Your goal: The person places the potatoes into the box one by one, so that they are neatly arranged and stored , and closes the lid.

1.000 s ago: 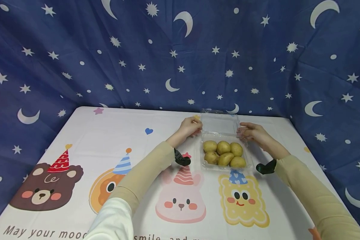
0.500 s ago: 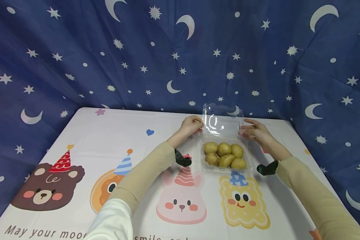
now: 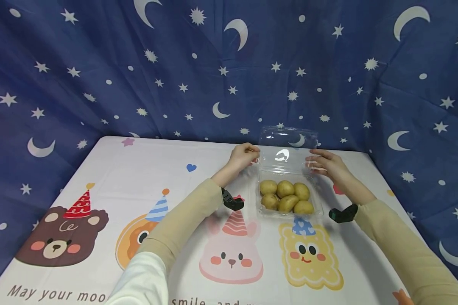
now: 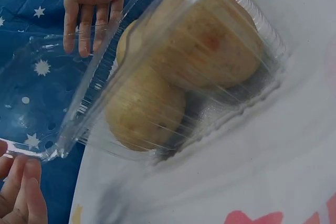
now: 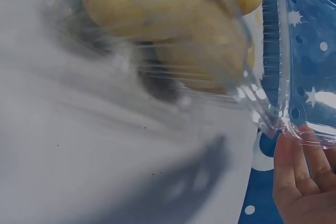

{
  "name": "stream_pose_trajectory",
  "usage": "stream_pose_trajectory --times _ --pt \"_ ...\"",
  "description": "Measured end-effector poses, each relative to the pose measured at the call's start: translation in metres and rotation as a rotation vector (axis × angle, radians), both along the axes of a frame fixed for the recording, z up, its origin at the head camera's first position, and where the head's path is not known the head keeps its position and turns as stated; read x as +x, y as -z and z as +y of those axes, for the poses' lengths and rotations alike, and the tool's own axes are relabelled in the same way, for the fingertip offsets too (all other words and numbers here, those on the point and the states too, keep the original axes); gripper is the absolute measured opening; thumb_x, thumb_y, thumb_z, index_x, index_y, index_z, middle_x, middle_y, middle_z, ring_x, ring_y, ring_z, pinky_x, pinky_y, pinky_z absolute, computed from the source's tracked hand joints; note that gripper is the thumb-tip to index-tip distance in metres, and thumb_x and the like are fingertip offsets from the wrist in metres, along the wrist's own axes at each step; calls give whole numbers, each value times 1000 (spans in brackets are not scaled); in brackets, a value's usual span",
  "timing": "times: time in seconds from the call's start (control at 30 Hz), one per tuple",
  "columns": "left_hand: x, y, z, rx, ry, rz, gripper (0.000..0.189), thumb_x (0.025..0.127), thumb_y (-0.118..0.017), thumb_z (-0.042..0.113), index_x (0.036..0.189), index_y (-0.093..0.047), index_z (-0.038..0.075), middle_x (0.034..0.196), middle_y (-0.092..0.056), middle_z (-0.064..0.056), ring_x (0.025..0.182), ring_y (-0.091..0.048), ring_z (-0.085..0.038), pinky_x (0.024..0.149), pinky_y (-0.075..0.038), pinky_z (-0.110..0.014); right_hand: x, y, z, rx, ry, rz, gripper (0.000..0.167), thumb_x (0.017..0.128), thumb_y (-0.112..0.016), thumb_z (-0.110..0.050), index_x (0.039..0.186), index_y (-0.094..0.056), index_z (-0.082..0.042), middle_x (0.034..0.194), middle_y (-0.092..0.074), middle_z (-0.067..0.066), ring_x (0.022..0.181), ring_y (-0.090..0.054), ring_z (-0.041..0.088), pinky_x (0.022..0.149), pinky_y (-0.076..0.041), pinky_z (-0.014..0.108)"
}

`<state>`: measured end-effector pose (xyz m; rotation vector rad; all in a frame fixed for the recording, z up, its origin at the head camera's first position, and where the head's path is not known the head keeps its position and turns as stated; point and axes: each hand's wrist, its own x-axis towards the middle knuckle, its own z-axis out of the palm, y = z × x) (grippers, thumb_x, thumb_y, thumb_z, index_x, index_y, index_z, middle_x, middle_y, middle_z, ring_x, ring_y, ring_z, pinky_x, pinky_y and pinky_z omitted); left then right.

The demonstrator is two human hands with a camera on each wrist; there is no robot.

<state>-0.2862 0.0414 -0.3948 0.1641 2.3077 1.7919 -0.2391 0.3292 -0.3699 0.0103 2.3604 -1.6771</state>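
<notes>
A clear plastic clamshell box (image 3: 263, 215) stands at the back right of the table, with several yellow potatoes (image 3: 287, 203) in its base. Its hinged lid (image 3: 275, 148) is raised at the back and leans upright. My left hand (image 3: 241, 158) pinches the lid's left edge; in the left wrist view the fingertips (image 4: 21, 166) are at the lid's rim. My right hand (image 3: 330, 167) is at the lid's right edge with its fingers spread and fairly straight. In the right wrist view those fingers (image 5: 294, 171) touch the lid near the hinge corner.
A white tablecloth (image 3: 168, 279) with printed cartoon animals covers the table. Behind it hangs a blue curtain (image 3: 168, 55) with moons and stars, close to the raised lid. Black wrist devices (image 3: 342, 214) sit on both sleeves.
The lid has swung up from lying back to more upright. My right hand's fingers have straightened and shifted slightly right; the left hand has barely moved. The potatoes stay in place.
</notes>
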Motion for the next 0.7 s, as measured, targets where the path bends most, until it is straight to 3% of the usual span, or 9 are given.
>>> stream_pose_trajectory --times 0.4,0.7 --pt "13 -10 -2 19 30 117 19 91 -61 16 106 -66 5 94 -69 -12 91 -66 -30 63 -47 -18 15 -10 -1 113 25 76 65 100 -41 -47 145 -35 0 109 -58 -20 101 -61 -5 85 -52 15" --pt "25 -13 -5 -49 50 212 17 89 -64 14 103 -68 6 96 -68 -12 80 -60 -15 66 -45 -17 31 -12 2 164 2 183 52 101 -43 -38 137 -45 0 100 -60 -31 97 -61 -7 81 -52 13"
